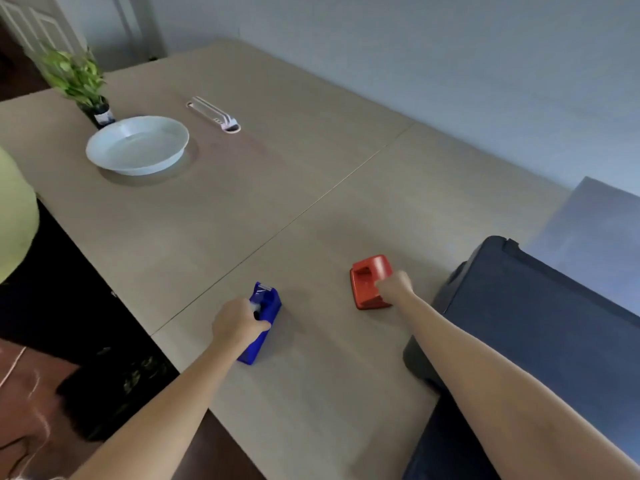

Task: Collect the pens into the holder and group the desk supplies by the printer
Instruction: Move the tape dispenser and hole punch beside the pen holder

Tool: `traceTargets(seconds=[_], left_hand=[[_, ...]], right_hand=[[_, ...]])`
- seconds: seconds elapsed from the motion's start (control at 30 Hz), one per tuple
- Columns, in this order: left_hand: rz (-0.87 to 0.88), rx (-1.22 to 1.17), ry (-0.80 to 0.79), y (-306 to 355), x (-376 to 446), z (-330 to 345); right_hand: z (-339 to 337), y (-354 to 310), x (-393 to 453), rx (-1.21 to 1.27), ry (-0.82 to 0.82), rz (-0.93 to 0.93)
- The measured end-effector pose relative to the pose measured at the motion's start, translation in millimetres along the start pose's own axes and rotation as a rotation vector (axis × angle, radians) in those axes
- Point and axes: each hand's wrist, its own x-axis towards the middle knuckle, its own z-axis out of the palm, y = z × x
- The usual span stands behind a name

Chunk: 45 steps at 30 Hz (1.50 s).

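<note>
Blue tape dispenser under left hand

This looks like a home office or a desk corner in a lived-in room. A pale wood-look tabletop stands against a plain light wall, with a dark printer at its right edge and, to the left of the printer, a red desk supply and a blue tape dispenser. Well away from the printer, at the far left of the tabletop, stand a white bowl and a potted plant, with a panelled door behind them.
</note>
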Motion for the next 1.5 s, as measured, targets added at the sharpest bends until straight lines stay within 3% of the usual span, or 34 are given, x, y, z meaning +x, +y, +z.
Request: traceTargets(seconds=[0.13, 0.23, 0.37, 0.63, 0.8, 1.03, 1.23, 1.5], left_hand=[[0.057, 0.03, -0.055, 4.5, 22.6, 3.3], [-0.014, -0.062, -0.09, -13.9, 28.5, -8.2], [-0.208, -0.559, -0.339, -20.0, 11.2, -31.5], [0.205, -0.645, -0.473, 102.7, -105.4, -70.1], [0.462, -0.707, -0.55, 212.8, -197.8, -34.9], [0.632, -0.463, -0.638, 337.7, -319.3, 85.0], [0.719, -0.054, -0.655, 402.3, -405.5, 196.5], [0.629, 0.274, -0.457, 434.6, -409.6, 307.1]], right_hand=[[-0.2, 7.4, 14.9, 0.102, 0.07, 0.096], [12.1, -4.1, 9.8, 0.139, 0.059, -0.016], [-12.1, -21.1, -17.8, 0.233, 0.027, -0.14], [-171.2, 16.3, -88.4, 0.482, 0.069, -0.331], [-290.2, 111.9, -142.6, 0.569, 0.203, -0.348], [-399.3, 283.2, -198.5, 0.685, 0.434, -0.19], [-431.1, 413.2, -211.9, 0.717, 0.593, 0.04], [-411.6, 521.4, -179.6, 0.759, 0.544, 0.255]])
